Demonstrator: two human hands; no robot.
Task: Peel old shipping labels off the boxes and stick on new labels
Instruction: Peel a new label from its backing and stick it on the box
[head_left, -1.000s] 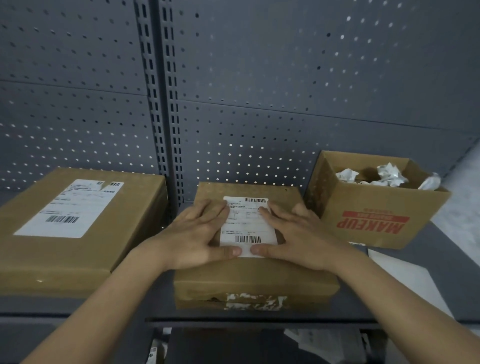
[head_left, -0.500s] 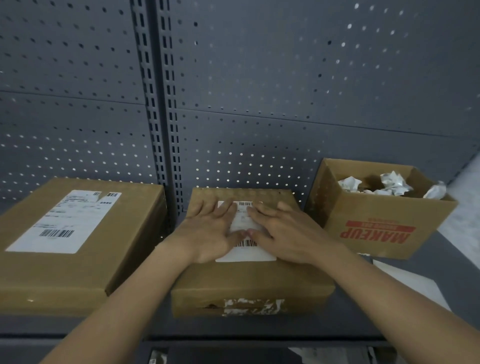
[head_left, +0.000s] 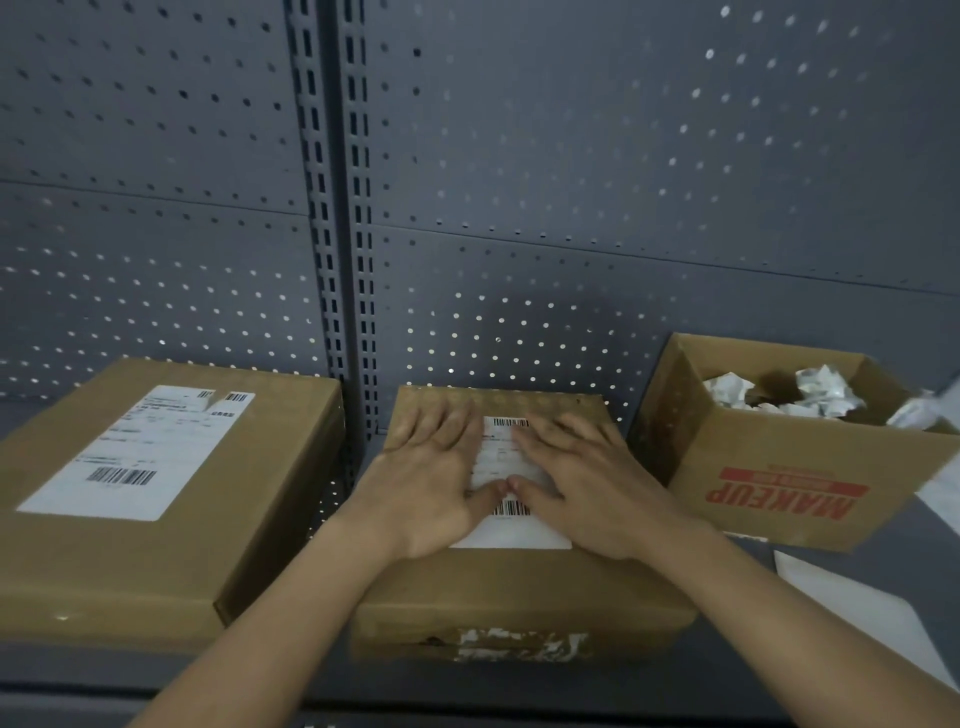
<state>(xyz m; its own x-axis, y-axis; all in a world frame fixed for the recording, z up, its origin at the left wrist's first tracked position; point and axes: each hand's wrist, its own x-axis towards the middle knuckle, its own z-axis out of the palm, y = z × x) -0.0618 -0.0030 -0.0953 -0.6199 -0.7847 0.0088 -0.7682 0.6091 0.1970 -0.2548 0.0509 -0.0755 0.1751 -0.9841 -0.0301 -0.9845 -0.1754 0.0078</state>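
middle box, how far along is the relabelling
Done: torn scraps on the front of the middle box; crumpled paper in the MAKEUP box. In hand: left hand and right hand press a label flat on its top. Left: the left box, sticker old or new, cannot tell.

Three boxes are set in a row on the shelf (head_left: 467, 686), before the back panel (head_left: 571, 208): a large box (head_left: 249, 519) left, a middle box (head_left: 519, 587), an open box (head_left: 779, 483) right. A label (head_left: 498, 457) on the middle box is pressed under the left hand (head_left: 431, 483) and the right hand (head_left: 592, 488), laid flat side by side. Crumpled papers (head_left: 826, 389) are held in the open box, and a sheet (head_left: 857, 613) is laid before it.
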